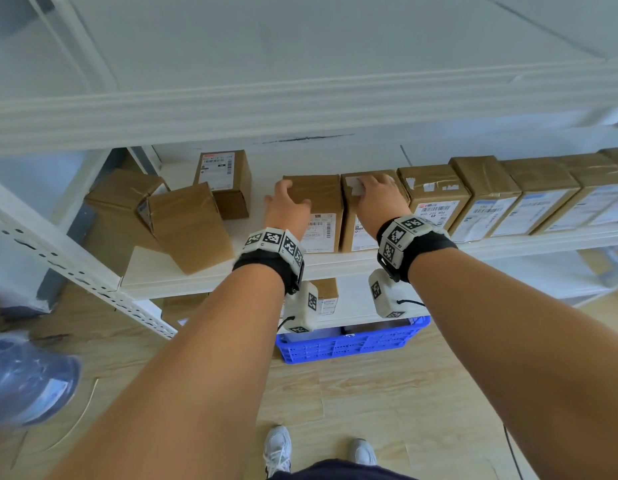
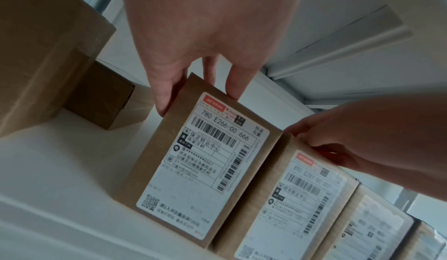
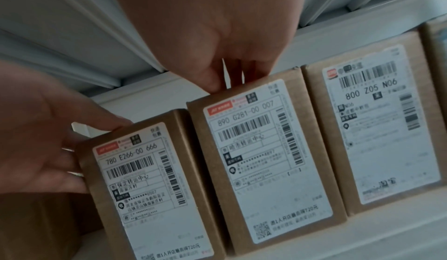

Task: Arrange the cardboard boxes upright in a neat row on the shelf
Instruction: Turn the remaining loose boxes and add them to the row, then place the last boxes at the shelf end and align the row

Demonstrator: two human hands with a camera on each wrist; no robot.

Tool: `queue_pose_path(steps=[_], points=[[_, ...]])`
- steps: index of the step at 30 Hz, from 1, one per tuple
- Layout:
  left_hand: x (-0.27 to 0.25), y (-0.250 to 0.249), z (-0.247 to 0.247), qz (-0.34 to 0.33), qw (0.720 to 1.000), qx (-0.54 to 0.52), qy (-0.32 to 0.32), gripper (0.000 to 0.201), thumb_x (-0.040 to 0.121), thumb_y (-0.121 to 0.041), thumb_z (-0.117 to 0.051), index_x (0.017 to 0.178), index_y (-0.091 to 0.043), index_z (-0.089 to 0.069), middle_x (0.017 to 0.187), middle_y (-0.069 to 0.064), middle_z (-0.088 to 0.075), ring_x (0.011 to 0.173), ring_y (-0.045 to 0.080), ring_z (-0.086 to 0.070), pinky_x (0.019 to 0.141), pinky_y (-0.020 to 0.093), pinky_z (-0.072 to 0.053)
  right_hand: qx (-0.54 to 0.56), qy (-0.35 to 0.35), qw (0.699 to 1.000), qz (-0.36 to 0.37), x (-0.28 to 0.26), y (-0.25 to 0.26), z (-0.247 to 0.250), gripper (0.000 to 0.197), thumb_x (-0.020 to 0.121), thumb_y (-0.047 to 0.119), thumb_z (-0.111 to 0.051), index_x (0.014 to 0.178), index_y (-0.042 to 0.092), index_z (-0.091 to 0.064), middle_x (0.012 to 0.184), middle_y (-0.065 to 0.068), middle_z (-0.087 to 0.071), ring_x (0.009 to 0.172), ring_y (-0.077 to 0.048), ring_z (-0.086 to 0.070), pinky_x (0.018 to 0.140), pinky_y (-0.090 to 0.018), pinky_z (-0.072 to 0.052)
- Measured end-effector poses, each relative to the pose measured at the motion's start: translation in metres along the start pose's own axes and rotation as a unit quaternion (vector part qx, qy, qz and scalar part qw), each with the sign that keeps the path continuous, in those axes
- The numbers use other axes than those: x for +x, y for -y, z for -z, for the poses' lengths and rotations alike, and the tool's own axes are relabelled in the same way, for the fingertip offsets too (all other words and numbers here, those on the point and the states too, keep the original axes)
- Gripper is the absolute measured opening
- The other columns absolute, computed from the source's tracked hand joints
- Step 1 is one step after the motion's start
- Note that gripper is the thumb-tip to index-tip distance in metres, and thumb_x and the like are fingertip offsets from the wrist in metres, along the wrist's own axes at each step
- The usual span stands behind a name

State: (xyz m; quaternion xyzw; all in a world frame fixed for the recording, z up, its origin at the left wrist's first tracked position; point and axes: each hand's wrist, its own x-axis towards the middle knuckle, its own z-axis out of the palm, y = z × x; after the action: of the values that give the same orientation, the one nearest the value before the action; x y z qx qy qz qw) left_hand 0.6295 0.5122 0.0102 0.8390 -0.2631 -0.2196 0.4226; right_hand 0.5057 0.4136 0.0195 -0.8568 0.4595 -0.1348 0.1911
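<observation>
Two brown cardboard boxes with white shipping labels stand upright side by side on the white shelf. My left hand grips the top of the left box, thumb down its left side. Its label reads 780 E266. My right hand holds the top of the neighbouring box, fingers curled over its upper front edge. That box touches a row of several upright boxes running right. Three loose boxes sit at odd angles on the left.
The upper shelf beam hangs low over the boxes. A perforated white upright stands at the left. Below, a small box sits on the lower shelf and a blue crate on the wood floor, by my shoes.
</observation>
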Motion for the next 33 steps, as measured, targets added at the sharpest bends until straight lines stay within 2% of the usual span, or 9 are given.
queue_pose_path(steps=[3, 6, 9, 14, 19, 21, 23, 27, 33], points=[[-0.003, 0.000, -0.002, 0.001, 1.000, 0.004, -0.004, 0.049, 0.096, -0.023, -0.053, 0.141, -0.027, -0.036, 0.140, 0.005, -0.040, 0.073, 0.009, -0.049, 0.059, 0.018, -0.038, 0.003, 0.002, 1.000, 0.004, 0.001, -0.001, -0.001, 0.045, 0.093, 0.007, -0.042, 0.138, 0.009, -0.045, 0.145, -0.011, -0.039, 0.137, -0.027, -0.033, 0.111, -0.040, -0.033], [-0.002, 0.001, -0.003, 0.002, 1.000, 0.005, 0.001, 0.050, 0.094, -0.024, -0.055, 0.140, -0.027, -0.035, 0.139, 0.006, -0.042, 0.100, 0.021, -0.056, 0.075, 0.029, -0.045, 0.001, 0.004, 1.000, 0.005, 0.001, -0.002, -0.002, 0.045, 0.093, 0.007, -0.041, 0.138, 0.008, -0.044, 0.145, -0.012, -0.039, 0.138, -0.027, -0.032, 0.112, -0.040, -0.032], [0.001, 0.002, -0.002, -0.003, 0.999, 0.028, 0.018, 0.050, 0.095, -0.024, -0.053, 0.140, -0.027, -0.033, 0.136, 0.008, -0.044, 0.098, 0.024, -0.059, 0.074, 0.032, -0.048, 0.000, 0.007, 1.000, 0.002, 0.000, -0.001, -0.003, 0.045, 0.094, 0.008, -0.041, 0.139, 0.008, -0.042, 0.147, -0.013, -0.036, 0.140, -0.028, -0.028, 0.114, -0.039, -0.028], [-0.002, 0.004, -0.007, -0.019, 0.997, 0.067, 0.039, 0.051, 0.100, -0.028, -0.044, 0.147, -0.025, -0.024, 0.143, 0.012, -0.040, 0.119, 0.032, -0.053, 0.095, 0.041, -0.048, -0.006, -0.010, 1.000, -0.005, -0.003, 0.001, -0.006, 0.041, 0.095, 0.013, -0.043, 0.136, 0.008, -0.043, 0.145, -0.013, -0.038, 0.138, -0.028, -0.030, 0.113, -0.040, -0.030], [-0.004, 0.007, -0.002, -0.027, 0.994, 0.088, 0.066, 0.055, 0.102, -0.029, -0.038, 0.152, -0.027, -0.016, 0.155, 0.011, -0.023, 0.122, 0.033, -0.053, 0.091, 0.034, -0.046, -0.022, 0.012, 0.999, -0.019, -0.003, 0.006, 0.000, 0.044, 0.092, 0.009, -0.045, 0.136, 0.007, -0.042, 0.143, -0.015, -0.038, 0.136, -0.030, -0.031, 0.110, -0.042, -0.034], [-0.005, 0.005, 0.004, -0.023, 0.993, 0.097, 0.057, 0.055, 0.103, -0.030, -0.036, 0.154, -0.029, -0.015, 0.158, 0.010, -0.015, 0.130, 0.033, -0.047, 0.096, 0.036, -0.045, -0.011, 0.016, 1.000, -0.017, -0.003, 0.012, 0.003, 0.049, 0.090, 0.004, -0.045, 0.139, 0.009, -0.040, 0.144, -0.015, -0.036, 0.136, -0.031, -0.032, 0.110, -0.042, -0.036], [-0.008, 0.003, 0.014, -0.028, 0.995, 0.096, 0.023, 0.050, 0.104, -0.028, -0.034, 0.152, -0.026, -0.022, 0.156, 0.011, -0.022, 0.129, 0.032, -0.047, 0.098, 0.037, -0.044, 0.003, 0.011, 1.000, -0.010, -0.003, 0.019, 0.006, 0.053, 0.088, 0.000, -0.043, 0.140, 0.010, -0.038, 0.146, -0.014, -0.034, 0.136, -0.032, -0.031, 0.110, -0.044, -0.036], [-0.014, 0.007, 0.043, -0.073, 0.985, 0.137, -0.080, 0.038, 0.102, -0.020, -0.036, 0.140, -0.017, -0.043, 0.138, 0.013, -0.044, 0.115, 0.029, -0.056, 0.088, 0.031, -0.043, 0.027, 0.000, 0.999, 0.020, -0.006, 0.039, 0.006, 0.060, 0.085, -0.006, -0.038, 0.142, 0.013, -0.037, 0.147, -0.014, -0.033, 0.135, -0.030, -0.032, 0.106, -0.042, -0.039], [-0.018, 0.036, 0.091, -0.096, 0.949, 0.196, -0.226, 0.033, 0.093, -0.010, -0.045, 0.122, -0.013, -0.059, 0.125, 0.011, -0.055, 0.115, 0.029, -0.052, 0.091, 0.039, -0.048, 0.074, -0.008, 0.994, 0.085, -0.015, 0.082, -0.011, 0.064, 0.081, -0.009, -0.040, 0.140, 0.014, -0.040, 0.145, -0.010, -0.035, 0.133, -0.028, -0.035, 0.102, -0.041, -0.042]])
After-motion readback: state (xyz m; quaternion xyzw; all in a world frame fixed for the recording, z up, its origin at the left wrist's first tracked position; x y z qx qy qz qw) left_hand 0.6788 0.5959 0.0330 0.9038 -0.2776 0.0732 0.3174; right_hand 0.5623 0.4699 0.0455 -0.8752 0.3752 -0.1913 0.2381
